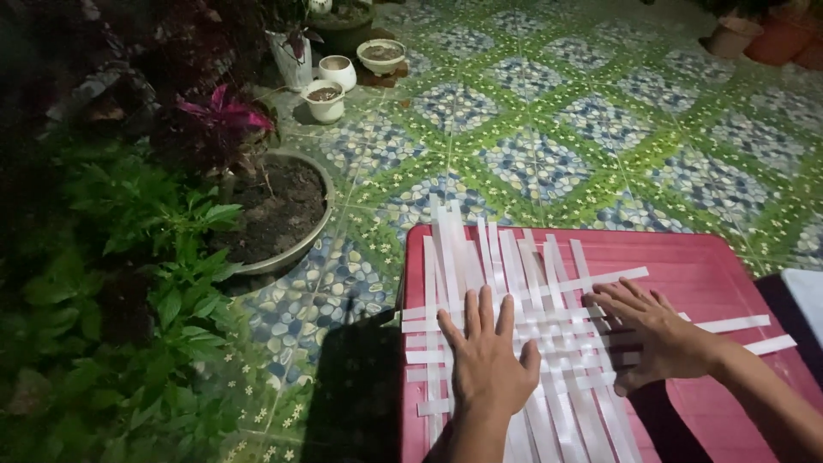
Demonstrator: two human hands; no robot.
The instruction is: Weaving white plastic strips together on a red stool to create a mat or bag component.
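Note:
A mat of interwoven white strips (549, 283) lies flat on a red table top (703, 266). Long strips run away from me, and shorter ones cross them left to right, with loose ends sticking out on both sides. My left hand (487, 360) rests palm down on the woven middle, fingers spread a little. My right hand (651, 330) lies flat on the right part of the weave, fingertips pointing left onto the crossing strips. Neither hand grips a strip.
The table stands on a tiled floor (549, 129) with a green and blue pebble pattern. A large round pot of soil (283, 210) and leafy plants (129, 283) are on the left. Small white pots (339, 77) stand at the back, terracotta pots (771, 34) far right.

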